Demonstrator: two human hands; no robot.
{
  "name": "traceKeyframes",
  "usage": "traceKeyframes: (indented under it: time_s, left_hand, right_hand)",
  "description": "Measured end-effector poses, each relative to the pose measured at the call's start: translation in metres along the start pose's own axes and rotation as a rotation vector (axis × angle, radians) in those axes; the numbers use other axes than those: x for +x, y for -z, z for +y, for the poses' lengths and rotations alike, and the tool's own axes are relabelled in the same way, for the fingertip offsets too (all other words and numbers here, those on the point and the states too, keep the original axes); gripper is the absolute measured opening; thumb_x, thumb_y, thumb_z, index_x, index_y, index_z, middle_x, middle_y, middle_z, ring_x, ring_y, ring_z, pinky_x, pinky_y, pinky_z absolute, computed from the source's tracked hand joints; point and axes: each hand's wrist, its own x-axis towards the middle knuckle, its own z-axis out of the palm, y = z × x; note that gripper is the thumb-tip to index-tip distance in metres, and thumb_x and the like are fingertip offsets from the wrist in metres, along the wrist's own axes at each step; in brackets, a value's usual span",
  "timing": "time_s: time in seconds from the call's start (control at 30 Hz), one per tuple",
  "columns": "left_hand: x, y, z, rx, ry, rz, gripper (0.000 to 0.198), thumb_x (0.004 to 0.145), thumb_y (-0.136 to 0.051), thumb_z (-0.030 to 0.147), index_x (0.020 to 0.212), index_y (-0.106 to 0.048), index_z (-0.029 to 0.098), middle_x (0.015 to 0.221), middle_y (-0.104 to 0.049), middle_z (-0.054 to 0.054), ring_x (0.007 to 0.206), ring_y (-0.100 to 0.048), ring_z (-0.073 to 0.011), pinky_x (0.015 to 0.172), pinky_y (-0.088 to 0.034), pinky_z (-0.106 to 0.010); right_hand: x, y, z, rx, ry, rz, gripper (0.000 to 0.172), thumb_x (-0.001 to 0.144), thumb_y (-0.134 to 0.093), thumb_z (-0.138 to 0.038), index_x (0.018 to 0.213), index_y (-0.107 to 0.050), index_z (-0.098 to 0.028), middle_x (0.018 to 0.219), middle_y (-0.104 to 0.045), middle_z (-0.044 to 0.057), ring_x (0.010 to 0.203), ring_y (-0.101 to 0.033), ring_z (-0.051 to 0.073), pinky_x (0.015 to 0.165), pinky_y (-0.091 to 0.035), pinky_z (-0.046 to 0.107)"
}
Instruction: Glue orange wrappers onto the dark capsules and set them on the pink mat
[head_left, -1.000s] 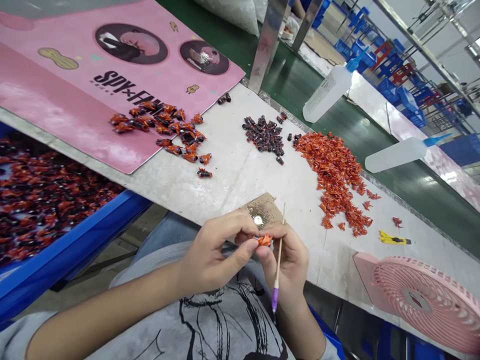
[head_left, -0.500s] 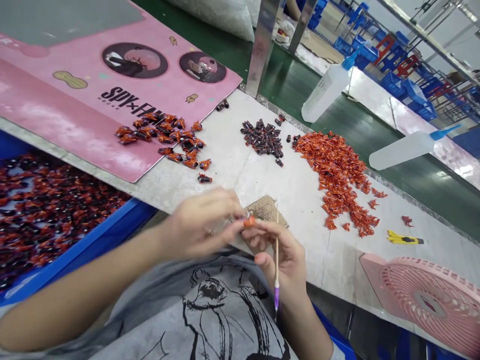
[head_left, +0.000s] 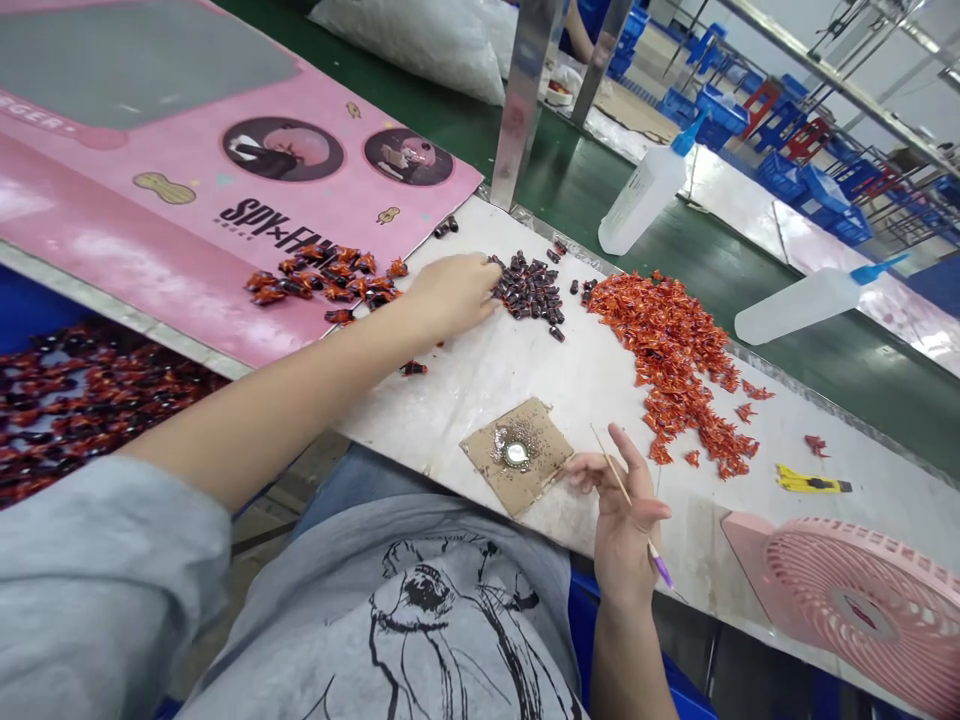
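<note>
My left hand (head_left: pixel 450 295) lies on the white table top (head_left: pixel 480 380), its fingertips touching the edge of a pile of small dark pellets (head_left: pixel 529 295). Whether it holds anything is hidden. My right hand (head_left: pixel 619 510) rests at the table's near edge, with a thin wooden stick (head_left: pixel 616 474) with a purple end lying between its fingers. Nearest that hand is a cardboard square (head_left: pixel 517 455) with glitter and a small round shiny piece on it. A heap of orange-red foil wrappers (head_left: pixel 667 365) lies beyond it, and wrapped pieces (head_left: pixel 322 282) sit on a pink printed mat (head_left: pixel 150 190).
A blue bin (head_left: pixel 82 400) full of wrapped pieces stands at the left. Two plastic squeeze bottles (head_left: pixel 645 200) lie at the far side, with a yellow utility knife (head_left: pixel 814 482) and a pink fan (head_left: pixel 855 600) at the right. Metal posts rise beyond the table.
My hands have parted. The left has reached forward to the dark pellets, and the right has moved right, off the cardboard. The orange wrapped piece no longer shows between them.
</note>
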Motion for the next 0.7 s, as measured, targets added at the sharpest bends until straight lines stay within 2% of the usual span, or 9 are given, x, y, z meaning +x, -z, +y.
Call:
traceKeyframes:
  time_s: [0.07,0.17,0.27,0.37,0.47,0.53,0.63,0.7]
  left_hand:
    - [0.015,-0.006,0.012,-0.012,-0.013,-0.014,0.032,0.090,-0.049,0.019,0.116,-0.066,0.011,0.116,-0.069,-0.019,0.109,-0.066,-0.0335,0.083,-0.049,-0.037]
    - [0.024,-0.010,0.020,-0.012,-0.016,-0.016,0.035,0.087,-0.045,0.006,0.113,-0.068,0.009,0.113,-0.070,-0.021,0.110,-0.066,-0.0347,0.082,-0.049,-0.038]
    - [0.015,-0.007,0.018,-0.008,-0.015,-0.003,0.035,0.086,-0.044,0.004,0.111,-0.069,0.008,0.112,-0.071,-0.022,0.110,-0.066,-0.0366,0.079,-0.050,-0.039]
    - [-0.009,-0.003,0.010,-0.100,-0.042,0.087,0.028,0.087,-0.048,0.011,0.104,-0.070,0.012,0.104,-0.073,-0.017,0.104,-0.067,-0.0336,0.079,-0.050,-0.037]
    - [-0.043,-0.002,0.002,-0.414,-0.079,0.213,0.016,0.083,-0.057,0.018,0.089,-0.071,0.016,0.083,-0.073,-0.008,0.081,-0.069,-0.0245,0.075,-0.049,-0.033]
    - [-0.067,-0.005,0.002,-0.665,-0.043,0.294,0.011,0.080,-0.063,0.024,0.080,-0.072,0.017,0.075,-0.071,-0.005,0.071,-0.066,-0.0206,0.068,-0.049,-0.031]
    - [-0.100,-0.012,0.011,-1.056,0.044,0.352,0.010,0.076,-0.070,0.028,0.077,-0.073,0.019,0.075,-0.072,-0.005,0.070,-0.065,-0.0191,0.065,-0.050,-0.030]
    - [-0.115,-0.017,0.019,-1.274,0.128,0.342,0.006,0.073,-0.074,0.025,0.076,-0.074,0.019,0.078,-0.074,-0.006,0.070,-0.066,-0.0180,0.064,-0.052,-0.029]
  right_hand:
    - [0.001,0.001,0.005,-0.009,0.030,0.059,0.069,0.090,-0.036,-0.077,0.121,-0.066,-0.023,0.093,-0.071,0.007,0.078,-0.063,0.019,0.067,-0.052,0.032]
    - [0.001,-0.004,0.002,-0.045,0.021,0.071,0.043,0.094,-0.053,-0.059,0.104,-0.073,-0.023,0.091,-0.071,0.006,0.081,-0.065,0.018,0.071,-0.054,0.031]
    - [0.003,-0.010,-0.004,-0.081,-0.026,-0.008,0.018,0.090,-0.068,-0.039,0.098,-0.076,-0.024,0.088,-0.073,0.004,0.079,-0.068,0.016,0.071,-0.055,0.029]
    - [0.006,-0.016,-0.004,-0.116,0.012,-0.070,0.010,0.089,-0.069,-0.028,0.093,-0.078,-0.024,0.082,-0.075,0.003,0.075,-0.069,0.016,0.066,-0.055,0.027]
    - [0.007,-0.020,0.000,-0.196,0.083,-0.075,0.012,0.090,-0.066,-0.023,0.089,-0.078,-0.023,0.079,-0.076,0.004,0.072,-0.070,0.016,0.064,-0.055,0.028]
    - [0.007,-0.024,0.002,-0.269,0.138,-0.063,0.013,0.090,-0.065,-0.020,0.088,-0.077,-0.022,0.079,-0.076,0.004,0.072,-0.070,0.017,0.065,-0.056,0.029]
    - [0.006,-0.030,0.001,-0.384,0.211,-0.061,0.014,0.091,-0.061,-0.018,0.086,-0.075,-0.021,0.078,-0.076,0.004,0.073,-0.070,0.017,0.068,-0.056,0.030]
    - [0.006,-0.033,-0.002,-0.454,0.212,-0.061,0.017,0.092,-0.059,-0.019,0.083,-0.072,-0.020,0.076,-0.074,0.004,0.073,-0.069,0.018,0.068,-0.056,0.030]
